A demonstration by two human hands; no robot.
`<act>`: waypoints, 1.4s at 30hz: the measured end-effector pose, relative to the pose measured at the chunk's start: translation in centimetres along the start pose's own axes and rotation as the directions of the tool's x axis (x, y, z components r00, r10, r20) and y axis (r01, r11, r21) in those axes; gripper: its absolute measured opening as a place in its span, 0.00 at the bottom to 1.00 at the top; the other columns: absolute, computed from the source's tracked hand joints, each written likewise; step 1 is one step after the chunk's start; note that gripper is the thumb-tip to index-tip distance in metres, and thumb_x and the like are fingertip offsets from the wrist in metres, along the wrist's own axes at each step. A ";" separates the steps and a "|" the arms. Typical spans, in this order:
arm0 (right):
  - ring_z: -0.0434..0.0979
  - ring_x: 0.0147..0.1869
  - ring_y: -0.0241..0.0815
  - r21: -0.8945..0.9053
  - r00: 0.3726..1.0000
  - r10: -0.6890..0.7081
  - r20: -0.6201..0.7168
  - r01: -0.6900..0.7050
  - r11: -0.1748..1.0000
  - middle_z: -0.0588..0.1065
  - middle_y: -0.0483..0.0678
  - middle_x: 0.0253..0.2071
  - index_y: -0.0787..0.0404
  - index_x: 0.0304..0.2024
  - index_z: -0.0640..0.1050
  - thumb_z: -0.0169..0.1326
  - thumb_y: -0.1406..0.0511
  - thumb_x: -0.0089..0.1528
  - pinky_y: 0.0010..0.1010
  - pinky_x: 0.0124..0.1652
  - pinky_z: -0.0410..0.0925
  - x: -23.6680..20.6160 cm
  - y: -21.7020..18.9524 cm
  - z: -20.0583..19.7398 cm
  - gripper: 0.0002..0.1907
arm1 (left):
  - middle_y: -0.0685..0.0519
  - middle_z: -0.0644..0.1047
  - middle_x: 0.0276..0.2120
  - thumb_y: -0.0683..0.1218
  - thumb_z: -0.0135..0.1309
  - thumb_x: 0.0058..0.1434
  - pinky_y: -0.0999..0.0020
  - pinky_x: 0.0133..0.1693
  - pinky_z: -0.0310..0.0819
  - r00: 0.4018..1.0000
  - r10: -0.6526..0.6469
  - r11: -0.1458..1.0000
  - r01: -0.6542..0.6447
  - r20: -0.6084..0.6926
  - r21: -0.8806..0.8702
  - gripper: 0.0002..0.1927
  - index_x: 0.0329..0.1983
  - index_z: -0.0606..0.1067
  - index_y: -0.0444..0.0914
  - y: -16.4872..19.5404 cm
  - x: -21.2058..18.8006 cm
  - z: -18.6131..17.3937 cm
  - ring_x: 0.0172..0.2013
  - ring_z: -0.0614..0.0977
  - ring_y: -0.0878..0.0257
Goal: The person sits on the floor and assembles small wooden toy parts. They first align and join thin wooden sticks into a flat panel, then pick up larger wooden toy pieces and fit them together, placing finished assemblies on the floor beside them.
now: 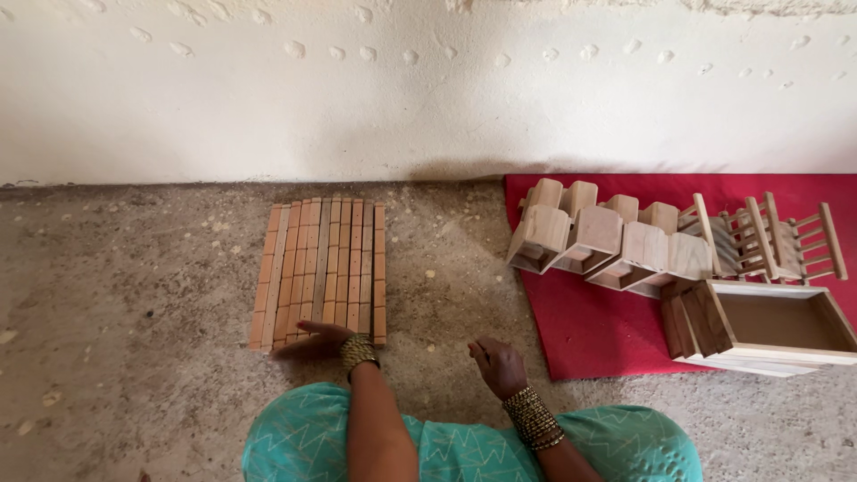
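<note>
Several long notched wooden strips (pixel 323 268) lie side by side in a flat row on the concrete floor (pixel 125 295). My left hand (pixel 312 341) rests flat, fingers apart, against the near ends of the strips. My right hand (pixel 498 364) hovers over the floor to the right of the row, fingers loosely curled, holding nothing. Both wrists wear stacks of gold bangles.
A red cloth (pixel 589 326) lies at the right, carrying several small wooden boxes (pixel 594 239), slatted wooden racks (pixel 772 239) and an open wooden tray (pixel 777 323). A white wall (pixel 402 98) runs along the back. My knees, in teal cloth (pixel 464 446), are at the bottom edge.
</note>
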State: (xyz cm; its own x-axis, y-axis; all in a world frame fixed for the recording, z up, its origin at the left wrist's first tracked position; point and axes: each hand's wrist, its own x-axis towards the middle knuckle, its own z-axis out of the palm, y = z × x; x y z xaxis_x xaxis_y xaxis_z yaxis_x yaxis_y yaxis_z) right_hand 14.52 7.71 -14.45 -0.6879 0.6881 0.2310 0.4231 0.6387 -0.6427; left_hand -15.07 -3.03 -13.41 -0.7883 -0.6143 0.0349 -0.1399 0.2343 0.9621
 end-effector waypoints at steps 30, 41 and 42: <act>0.80 0.27 0.46 -0.042 0.998 0.052 0.040 -0.050 0.998 0.79 0.49 0.26 0.59 0.29 0.79 0.52 0.58 0.67 0.40 0.30 0.72 0.1 -0.5 -0.2 0.16 | 0.35 0.50 0.77 0.77 0.23 0.68 0.48 0.72 0.55 0.984 -0.169 0.985 0.168 0.056 0.026 0.52 0.82 0.35 0.39 0.9 4.0 -0.1 0.74 0.60 0.42; 0.80 0.28 0.47 -0.023 1.000 0.002 0.027 -0.002 1.000 0.80 0.49 0.27 0.61 0.29 0.79 0.52 0.59 0.67 0.40 0.29 0.72 0.2 -0.7 -0.2 0.15 | 0.35 0.44 0.79 0.76 0.25 0.70 0.51 0.75 0.50 0.994 -0.098 0.995 0.098 0.056 0.004 0.52 0.81 0.35 0.36 1.1 3.1 -0.1 0.77 0.53 0.43; 0.80 0.28 0.47 -0.015 1.000 -0.003 0.025 0.004 1.000 0.80 0.50 0.27 0.61 0.29 0.79 0.52 0.59 0.67 0.40 0.29 0.72 0.3 -0.8 -0.2 0.15 | 0.35 0.42 0.79 0.76 0.26 0.71 0.51 0.76 0.47 0.997 -0.059 0.998 0.061 0.046 -0.026 0.52 0.81 0.35 0.35 1.0 2.5 -0.3 0.78 0.51 0.43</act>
State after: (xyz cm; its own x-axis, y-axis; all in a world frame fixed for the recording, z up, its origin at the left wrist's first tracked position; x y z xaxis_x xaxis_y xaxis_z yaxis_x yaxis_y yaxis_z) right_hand 14.13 7.47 -13.77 -0.7038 0.6772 0.2147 0.4295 0.6464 -0.6306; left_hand -17.02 -4.56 -12.33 -0.8055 -0.5915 -0.0349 -0.1717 0.1766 0.9692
